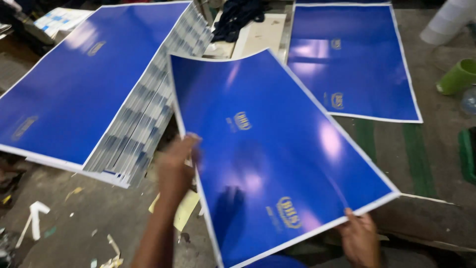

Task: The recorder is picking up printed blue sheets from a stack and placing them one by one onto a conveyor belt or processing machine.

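Glossy blue sheet (pixel 277 149) w/ white border, lifted and slightly bowed, fills the foreground. My left hand (pixel 176 166) pinches its left edge, fingers curled round; my right hand (pixel 359 235) grips the bottom-right edge (thumb on top). Tall stack of like sheets (pixel 94 89) lies at left; another sheet (pixel 352 59) lies flat beyond, near a green cup (pixel 456 77).

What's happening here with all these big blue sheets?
A person is holding one large glossy blue sheet in the air with both hands: the left hand on its left edge, the right hand at its lower right edge. To the left sits a thick stack of the same sheets; another blue sheet lies flat beyond.
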